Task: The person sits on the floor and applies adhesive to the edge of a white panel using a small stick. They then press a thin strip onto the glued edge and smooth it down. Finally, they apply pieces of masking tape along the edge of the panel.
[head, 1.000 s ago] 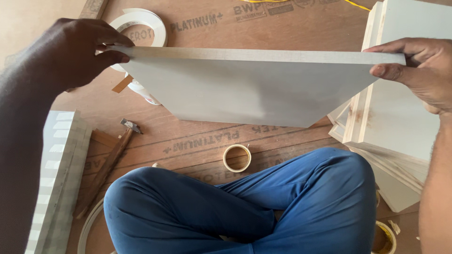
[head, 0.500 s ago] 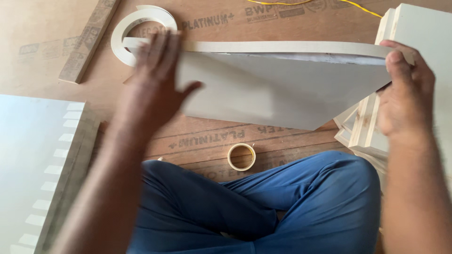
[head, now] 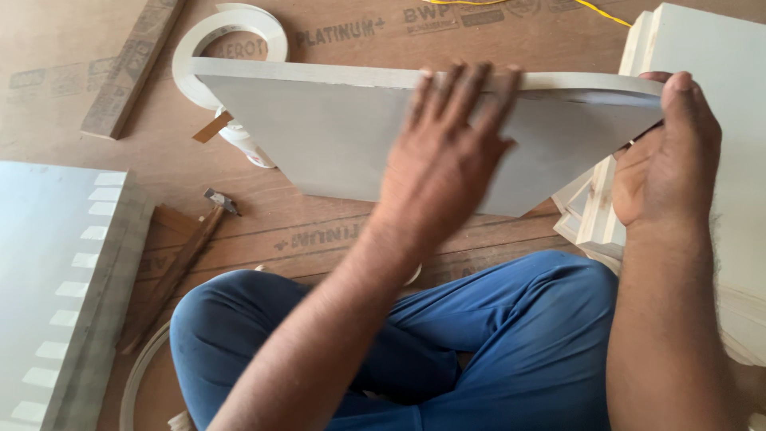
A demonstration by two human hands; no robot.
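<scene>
panel [head: 319, 152] landmark: grey board held tilted above the floor [head: 335, 231], long axis left to right. hammer [head: 179, 267] lies below-left of it, tape roll [head: 231, 40] behind its left end. left hand [head: 443, 164] lies flat, fingers spread, on the panel face at mid-length; half a second ago it was nearer the left end. right hand [head: 666, 152] clamps the right end, nearer the stacked boards [head: 702, 64].

Brown plywood sheet [head: 335, 231] as floor, grey notched panel [head: 56, 279] at left, daylight from right.
</scene>
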